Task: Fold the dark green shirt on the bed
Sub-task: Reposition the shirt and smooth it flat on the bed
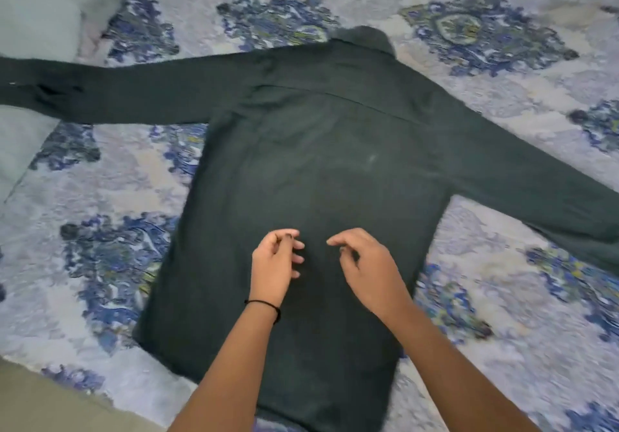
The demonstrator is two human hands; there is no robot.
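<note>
The dark green shirt point(318, 150) lies flat and face down on the bed, collar at the far end, hem towards me. Both long sleeves are spread out, one to the left and one to the right. My left hand point(276, 262) hovers over the lower back of the shirt with its fingers loosely curled and apart, holding nothing. A thin black band circles its wrist. My right hand point(366, 267) is just beside it, a small gap between them, fingers also bent and apart, holding nothing. I cannot tell whether the fingertips touch the cloth.
The bed is covered by a bedspread point(110, 197) with blue and grey floral patterns. A pale green pillow or blanket point(37, 12) lies at the far left, under the left sleeve's cuff. The bed's near edge point(50, 394) runs along the lower left.
</note>
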